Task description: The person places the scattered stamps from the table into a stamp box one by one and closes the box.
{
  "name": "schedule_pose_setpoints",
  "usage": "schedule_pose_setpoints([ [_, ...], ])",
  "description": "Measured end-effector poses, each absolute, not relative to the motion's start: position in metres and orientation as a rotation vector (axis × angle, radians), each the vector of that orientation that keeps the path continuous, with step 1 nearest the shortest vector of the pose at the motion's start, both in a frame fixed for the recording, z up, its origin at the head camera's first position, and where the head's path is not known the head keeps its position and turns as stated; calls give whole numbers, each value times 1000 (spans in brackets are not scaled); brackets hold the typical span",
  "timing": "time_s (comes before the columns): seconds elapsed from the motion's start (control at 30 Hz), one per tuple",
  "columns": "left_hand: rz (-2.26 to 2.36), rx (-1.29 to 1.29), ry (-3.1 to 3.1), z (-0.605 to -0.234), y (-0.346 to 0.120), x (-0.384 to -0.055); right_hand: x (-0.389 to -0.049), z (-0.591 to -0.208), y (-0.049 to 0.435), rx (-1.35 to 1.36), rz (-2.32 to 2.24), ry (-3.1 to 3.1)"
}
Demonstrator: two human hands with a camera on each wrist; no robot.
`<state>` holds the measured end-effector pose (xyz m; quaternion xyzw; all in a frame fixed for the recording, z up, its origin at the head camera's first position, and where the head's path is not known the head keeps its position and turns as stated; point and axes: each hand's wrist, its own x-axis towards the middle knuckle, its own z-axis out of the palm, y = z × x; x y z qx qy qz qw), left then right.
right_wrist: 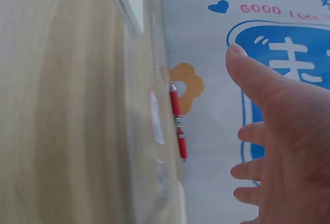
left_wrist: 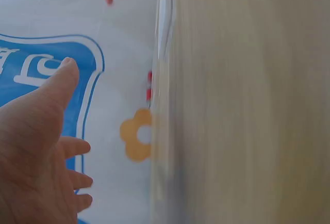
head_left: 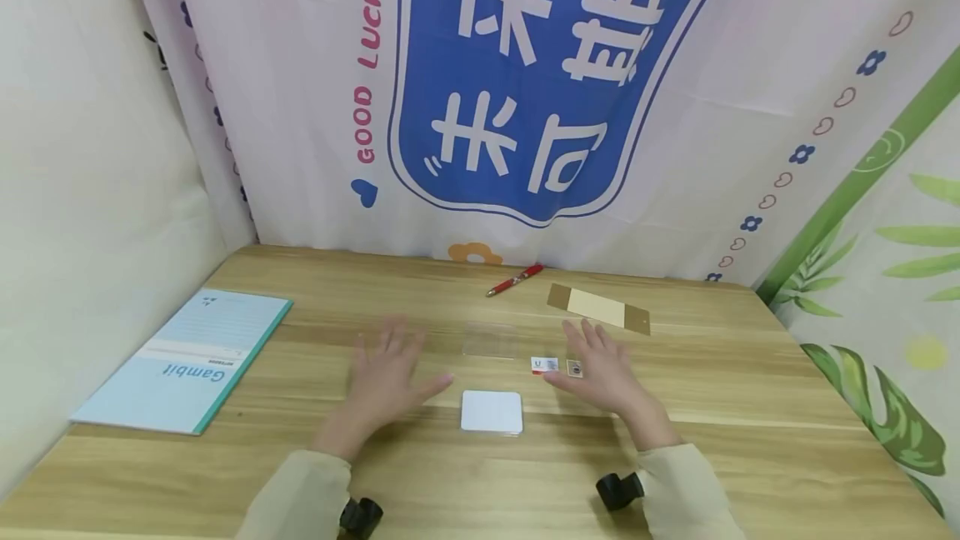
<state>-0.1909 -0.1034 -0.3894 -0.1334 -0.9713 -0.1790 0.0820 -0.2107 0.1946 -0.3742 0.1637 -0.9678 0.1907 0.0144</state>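
Note:
My left hand (head_left: pixel 384 382), fingers spread, is held over the table to the left of a white rectangular card-like piece (head_left: pixel 491 412); it holds nothing. On the other side, my right hand (head_left: pixel 602 371) has its fingers spread too, with nothing in its grasp. Its thumb overlaps the edge of a small white card with red and blue print (head_left: pixel 543 364) in the head view; whether they touch I cannot tell. Beside that card lies a small square piece with a dark mark (head_left: pixel 574 368). A clear, thin rectangular plastic piece (head_left: pixel 491 341) lies behind the white one.
At the back of the wooden table (head_left: pixel 420 482) lie a red pen (head_left: pixel 514 280) and a brown-and-cream strip (head_left: pixel 597 307). A pale blue notebook (head_left: pixel 187 357) rests at the left edge. A printed curtain (head_left: pixel 300 107) hangs behind the table.

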Motion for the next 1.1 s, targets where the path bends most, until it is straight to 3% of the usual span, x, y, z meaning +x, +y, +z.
schedule_pose_setpoints([
  [0.53, -1164, -652, -2762, -424, -84, -187, -228, -419, 193, 556, 1094, -2818],
  [1.1, -968, -757, -2834, -432, -83, -186, -231, -436, 193, 468, 900, -2743],
])
